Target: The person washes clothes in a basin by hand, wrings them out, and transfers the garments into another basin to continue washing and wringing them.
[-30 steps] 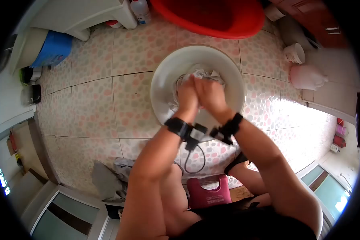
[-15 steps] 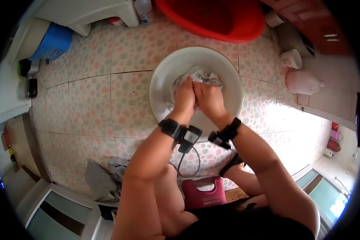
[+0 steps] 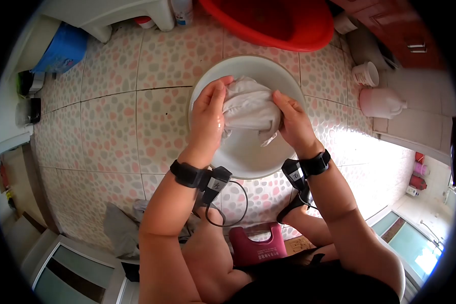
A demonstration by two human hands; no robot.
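Over a white basin (image 3: 248, 162) on the tiled floor, a wet-looking white cloth (image 3: 252, 109) is spread between my two hands. My left hand (image 3: 209, 109) grips the cloth's left side, thumb on top. On the other side my right hand (image 3: 295, 120) pinches the right edge between thumb and fingers. Folds run across the cloth, and a loose corner hangs down near my right hand. What kind of garment or cloth it is, I cannot tell. Each wrist wears a black strap with a small device.
A large red tub (image 3: 309, 35) stands beyond the basin. A pink jug (image 3: 382, 103) and a white cup (image 3: 366, 74) are at the right. A blue bucket (image 3: 61, 50) sits at the upper left. Grey cloth (image 3: 119, 228) lies near my left leg, and a pink stool (image 3: 258, 245) is beneath me.
My hands were together, pressed on the bunched cloth in the basin. Now they are apart, and the cloth is lifted and opened out between them.
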